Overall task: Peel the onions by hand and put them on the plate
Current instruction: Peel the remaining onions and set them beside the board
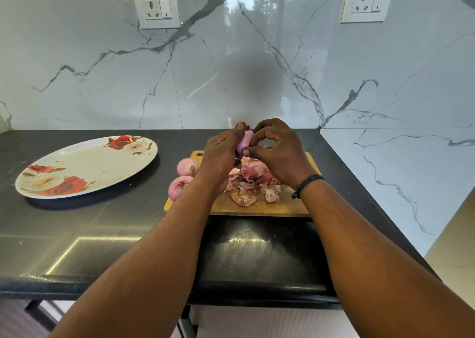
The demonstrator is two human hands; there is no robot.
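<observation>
A small pink onion (244, 140) is held up above the wooden cutting board (259, 205). My left hand (222, 155) grips it from the left with the thumb on top. My right hand (276, 148) pinches its right side with thumb and fingertips. Two peeled pink onions (187, 167) (178, 187) lie at the board's left edge, the nearer one partly hidden by my left wrist. A heap of dry reddish onion skins (253, 182) covers the board's middle. The oval plate with red roses (87, 165) sits to the left on the counter, with nothing on it.
The black stone counter (108, 235) ends at a marble wall behind and a marble side wall (411, 170) on the right. Two wall sockets (156, 8) (367, 1) sit high on the backsplash. The counter's front edge runs below my forearms.
</observation>
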